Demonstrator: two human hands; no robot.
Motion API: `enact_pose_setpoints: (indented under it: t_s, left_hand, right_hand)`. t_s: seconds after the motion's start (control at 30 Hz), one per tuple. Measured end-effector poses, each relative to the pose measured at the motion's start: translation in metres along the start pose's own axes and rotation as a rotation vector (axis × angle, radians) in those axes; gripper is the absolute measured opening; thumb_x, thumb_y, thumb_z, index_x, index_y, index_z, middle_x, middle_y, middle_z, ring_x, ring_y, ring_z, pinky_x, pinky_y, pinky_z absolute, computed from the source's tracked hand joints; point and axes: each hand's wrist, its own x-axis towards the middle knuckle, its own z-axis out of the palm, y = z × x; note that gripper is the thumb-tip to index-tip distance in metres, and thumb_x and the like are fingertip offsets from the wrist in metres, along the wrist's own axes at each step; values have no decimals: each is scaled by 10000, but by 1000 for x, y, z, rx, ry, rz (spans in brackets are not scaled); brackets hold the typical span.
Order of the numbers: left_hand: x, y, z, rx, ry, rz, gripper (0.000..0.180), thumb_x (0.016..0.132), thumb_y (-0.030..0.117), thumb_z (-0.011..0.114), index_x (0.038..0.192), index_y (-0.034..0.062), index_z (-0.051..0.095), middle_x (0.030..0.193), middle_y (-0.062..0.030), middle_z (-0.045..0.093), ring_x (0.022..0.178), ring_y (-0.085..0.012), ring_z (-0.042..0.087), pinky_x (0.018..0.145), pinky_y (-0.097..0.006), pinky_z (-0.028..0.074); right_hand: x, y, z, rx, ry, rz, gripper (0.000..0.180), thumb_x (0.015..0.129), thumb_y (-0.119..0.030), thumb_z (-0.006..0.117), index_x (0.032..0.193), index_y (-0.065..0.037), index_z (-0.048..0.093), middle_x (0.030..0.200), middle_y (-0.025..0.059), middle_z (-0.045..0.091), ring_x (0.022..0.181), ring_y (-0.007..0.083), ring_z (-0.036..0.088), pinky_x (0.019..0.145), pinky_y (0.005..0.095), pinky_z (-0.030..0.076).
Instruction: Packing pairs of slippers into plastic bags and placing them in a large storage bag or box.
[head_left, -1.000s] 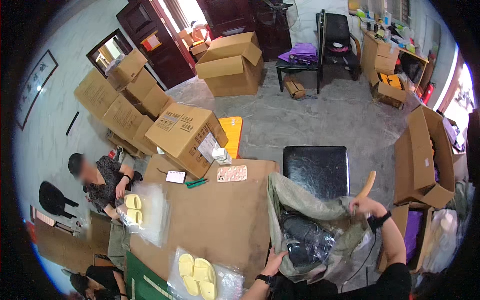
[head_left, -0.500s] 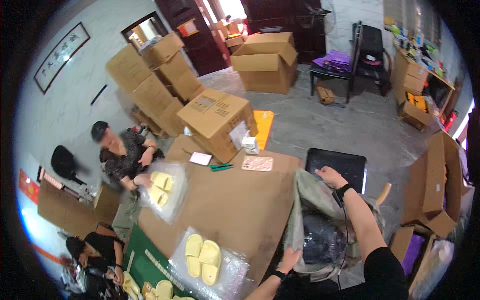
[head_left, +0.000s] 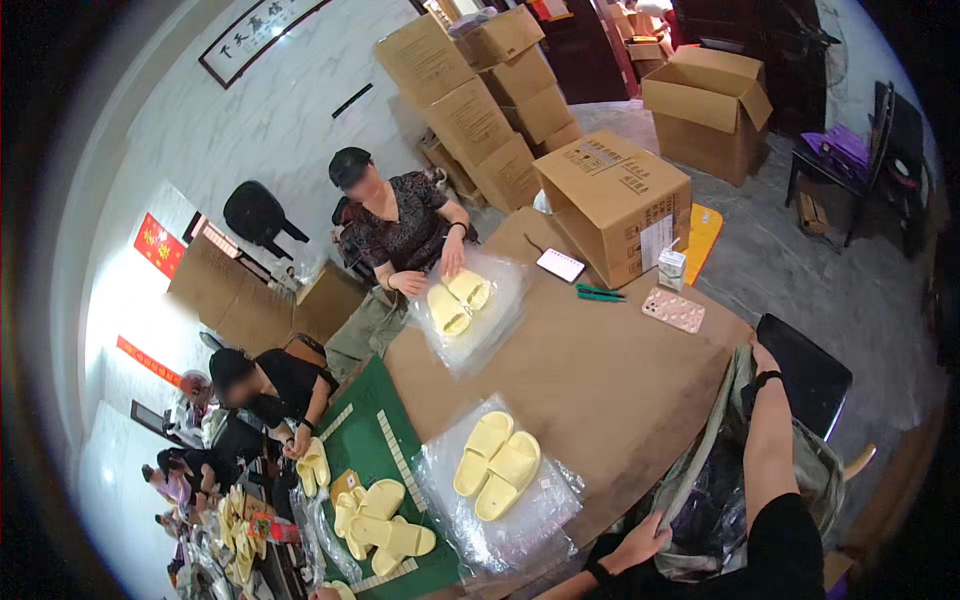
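My left hand [head_left: 640,543] is closed on the near edge of a grey-green woven sack [head_left: 706,440] at the table's right side. My right hand [head_left: 764,356] grips the sack's far edge beside a black chair seat; its fingers are partly hidden. Between my hands the sack's mouth gapes, with dark, shiny plastic-wrapped contents [head_left: 695,515] inside that I cannot make out. Left of my left hand, a pair of pale yellow slippers [head_left: 497,466] lies on a pile of clear plastic bags [head_left: 448,510] on the brown tabletop [head_left: 590,400].
Across the table a person handles yellow slippers [head_left: 458,303] on clear plastic. A carton [head_left: 620,200], drink carton [head_left: 672,268], patterned phone [head_left: 673,310] and green-handled tool [head_left: 600,293] sit near the far end. More slippers [head_left: 385,525] lie on a green mat [head_left: 365,430]. The black chair [head_left: 805,375] stands at right.
The view has swung left, so everything sits farther right in the picture. Both my hands still hold the sack. The person across now has both hands at their slippers.
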Motion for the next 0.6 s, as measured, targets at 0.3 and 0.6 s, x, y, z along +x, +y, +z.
enact_pose_setpoints:
  t_s: [0.3,0.6]
  left_hand:
    - [-60,-31,-34,-115,-44,-108,262,847,188,547,1038,9,542,967,-158,601,894,-265,588,768,-321,454]
    - [-75,-46,-35,-33,230,-13,175,838,97,521,1002,65,573,889,-162,602,805,-284,600,673,-359,476]
  right_hand:
    - [43,12,-12,-188,330,-93,293,776,-189,525,869,82,590,889,177,616,771,300,573,643,388,410]
    - [-69,-46,55,-1084,604,-755,171,714,-130,584,844,-27,627,862,150,597,831,350,560,706,449,432]
